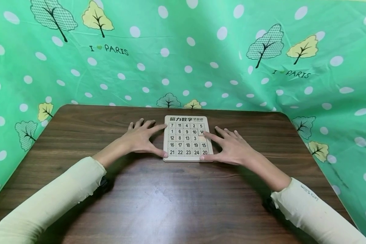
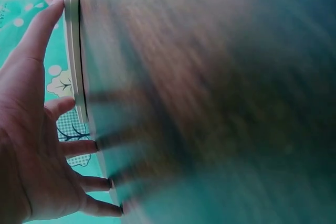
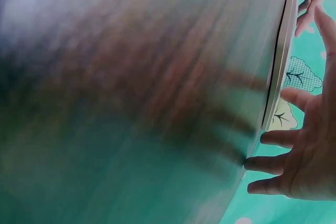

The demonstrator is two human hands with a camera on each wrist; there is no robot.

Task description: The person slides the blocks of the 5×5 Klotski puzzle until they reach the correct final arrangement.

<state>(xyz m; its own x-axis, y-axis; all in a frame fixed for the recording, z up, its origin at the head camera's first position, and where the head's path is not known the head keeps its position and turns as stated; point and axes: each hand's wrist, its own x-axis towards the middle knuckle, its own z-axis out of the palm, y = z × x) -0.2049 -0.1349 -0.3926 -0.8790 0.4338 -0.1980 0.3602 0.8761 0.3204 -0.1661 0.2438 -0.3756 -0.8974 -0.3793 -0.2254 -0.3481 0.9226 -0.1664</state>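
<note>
A white number-tile board (image 1: pixel 186 117) lies flat, its printed heading at the far side. Rows of numbered tiles fill it, with one gap at the right end of the third row. My left hand (image 1: pixel 138 138) is spread at its left side, index fingertip and thumb touching that edge. My right hand (image 1: pixel 234 148) spreads from the right, index fingertip by tile 14 just above the gap, thumb at the lower edge beside tile 20. In the left wrist view the left hand (image 2: pixel 39 145) meets the board's edge (image 2: pixel 76 51); the right wrist view shows the right hand (image 3: pixel 315 145) likewise.
The dark wooden table (image 1: pixel 152 203) carries the board near its far edge. Behind and at both sides hangs a green cloth (image 1: pixel 177 37) with white dots and printed trees. Pale sleeves cover both forearms, with a dark item under each cuff.
</note>
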